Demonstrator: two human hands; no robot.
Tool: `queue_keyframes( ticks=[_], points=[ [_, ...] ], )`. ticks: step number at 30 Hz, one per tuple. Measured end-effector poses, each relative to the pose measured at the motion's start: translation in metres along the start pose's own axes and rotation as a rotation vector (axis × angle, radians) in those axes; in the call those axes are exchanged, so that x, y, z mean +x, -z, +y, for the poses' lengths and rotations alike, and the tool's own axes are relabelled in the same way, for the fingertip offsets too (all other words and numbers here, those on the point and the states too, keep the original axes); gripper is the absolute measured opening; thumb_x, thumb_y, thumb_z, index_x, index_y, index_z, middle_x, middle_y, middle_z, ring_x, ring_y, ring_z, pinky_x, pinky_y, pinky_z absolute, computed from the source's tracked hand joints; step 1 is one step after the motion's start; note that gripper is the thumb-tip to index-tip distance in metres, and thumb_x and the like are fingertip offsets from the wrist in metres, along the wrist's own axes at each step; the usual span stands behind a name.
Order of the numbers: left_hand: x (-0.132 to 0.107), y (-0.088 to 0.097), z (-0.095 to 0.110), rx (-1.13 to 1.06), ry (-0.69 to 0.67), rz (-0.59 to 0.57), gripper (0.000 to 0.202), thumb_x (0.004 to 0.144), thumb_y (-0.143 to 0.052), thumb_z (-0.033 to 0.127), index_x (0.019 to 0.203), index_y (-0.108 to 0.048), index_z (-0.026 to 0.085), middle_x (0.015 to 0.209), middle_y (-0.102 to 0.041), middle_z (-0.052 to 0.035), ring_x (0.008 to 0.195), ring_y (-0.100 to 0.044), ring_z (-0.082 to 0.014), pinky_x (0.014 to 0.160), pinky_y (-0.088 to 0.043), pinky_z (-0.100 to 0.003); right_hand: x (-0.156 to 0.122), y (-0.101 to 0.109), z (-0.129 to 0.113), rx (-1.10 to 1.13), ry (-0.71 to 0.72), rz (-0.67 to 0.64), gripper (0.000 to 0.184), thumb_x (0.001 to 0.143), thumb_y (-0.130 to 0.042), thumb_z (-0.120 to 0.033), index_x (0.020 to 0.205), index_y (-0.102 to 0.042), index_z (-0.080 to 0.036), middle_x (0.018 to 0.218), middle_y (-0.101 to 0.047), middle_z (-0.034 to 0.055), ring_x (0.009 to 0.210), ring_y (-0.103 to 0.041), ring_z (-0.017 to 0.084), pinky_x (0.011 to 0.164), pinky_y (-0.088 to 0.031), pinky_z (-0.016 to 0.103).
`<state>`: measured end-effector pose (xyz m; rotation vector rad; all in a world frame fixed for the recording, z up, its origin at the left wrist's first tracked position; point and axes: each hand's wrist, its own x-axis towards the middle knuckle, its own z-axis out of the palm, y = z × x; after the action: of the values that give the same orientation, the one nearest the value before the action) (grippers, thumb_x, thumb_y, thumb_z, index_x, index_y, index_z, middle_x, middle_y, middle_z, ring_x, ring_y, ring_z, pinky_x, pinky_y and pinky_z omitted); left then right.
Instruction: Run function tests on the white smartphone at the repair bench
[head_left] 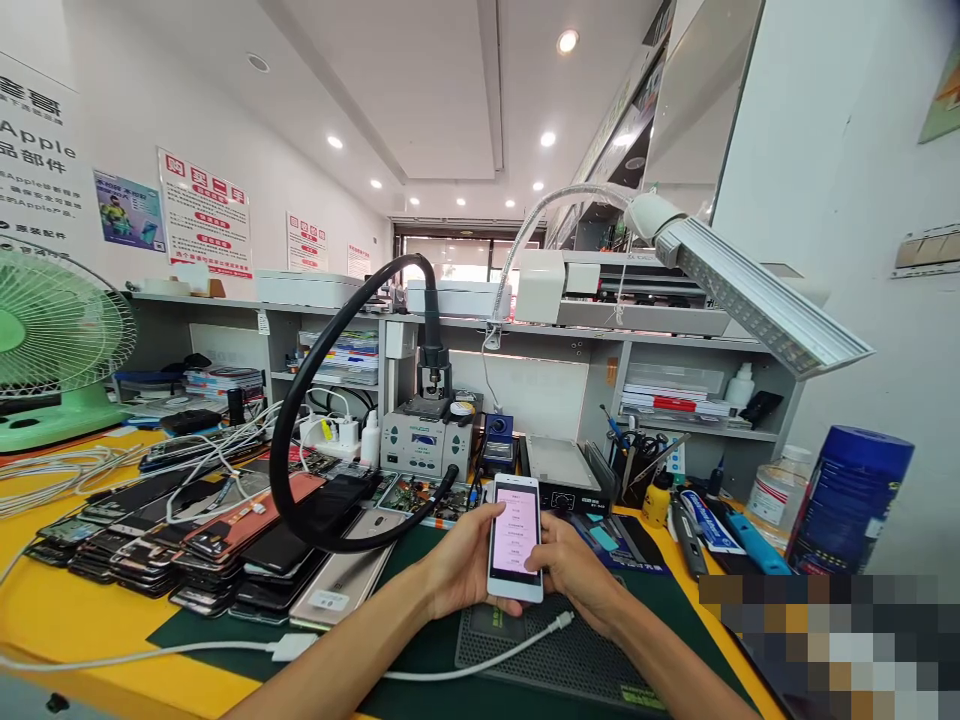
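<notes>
A white smartphone (515, 588) is held upright over the bench, its lit screen showing a pinkish page with lines of text too small to read. My left hand (466, 562) wraps around its left side, the thumb resting at the screen's upper left edge. My right hand (570, 560) grips the right side, with its thumb on the lower right of the screen. Below the phone lie a dark textured mat (540, 650) and a white charging cable (480, 672), whose plug end rests on the mat, apart from the phone.
Stacked phones and phone parts (142, 550) cover the left, beneath tangled white cables. A hot air station (424, 440) with a thick black hose (281, 440) stands behind. At right are a tool holder (637, 470), a yellow bottle (657, 500) and a blue canister (851, 500). A lamp (765, 290) hangs above.
</notes>
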<state>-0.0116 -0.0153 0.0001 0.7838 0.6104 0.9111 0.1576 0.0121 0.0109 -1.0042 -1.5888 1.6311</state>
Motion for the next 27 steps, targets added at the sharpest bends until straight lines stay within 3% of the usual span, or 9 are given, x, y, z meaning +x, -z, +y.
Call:
queue_keyframes(
  ticks=[8, 18, 27],
  points=[
    [-0.001, -0.001, 0.0, 0.012, -0.006, 0.005, 0.054, 0.09, -0.047, 0.055, 0.13, -0.052, 0.019, 0.102, -0.067, -0.0134, 0.077, -0.07, -0.0283, 0.05, -0.058, -0.037, 0.004, 0.004, 0.007, 0.058, 0.006, -0.034, 0.056, 0.064, -0.054, -0.017, 0.12, -0.059, -0.02, 0.101, -0.072, 0.0089, 0.09, -0.068, 0.027, 0.064, -0.057, 0.036],
    [0.0, -0.003, 0.001, 0.016, 0.018, 0.016, 0.056, 0.09, -0.046, 0.057, 0.129, -0.055, 0.018, 0.096, -0.068, -0.0132, 0.075, -0.071, -0.0288, 0.049, -0.058, -0.036, 0.009, 0.003, 0.01, 0.102, -0.034, 0.002, 0.033, 0.084, -0.056, -0.038, 0.112, -0.06, -0.02, 0.093, -0.072, 0.0072, 0.078, -0.068, 0.024, 0.058, -0.054, 0.032],
    [0.002, 0.002, -0.001, -0.001, -0.001, -0.008, 0.056, 0.089, -0.047, 0.06, 0.126, -0.056, 0.019, 0.097, -0.069, -0.0129, 0.076, -0.071, -0.0285, 0.05, -0.059, -0.038, 0.006, 0.0, 0.004, 0.144, -0.105, 0.022, 0.043, 0.096, -0.042, -0.049, 0.111, -0.061, -0.014, 0.097, -0.072, 0.0128, 0.083, -0.069, 0.024, 0.062, -0.053, 0.031]
  ],
)
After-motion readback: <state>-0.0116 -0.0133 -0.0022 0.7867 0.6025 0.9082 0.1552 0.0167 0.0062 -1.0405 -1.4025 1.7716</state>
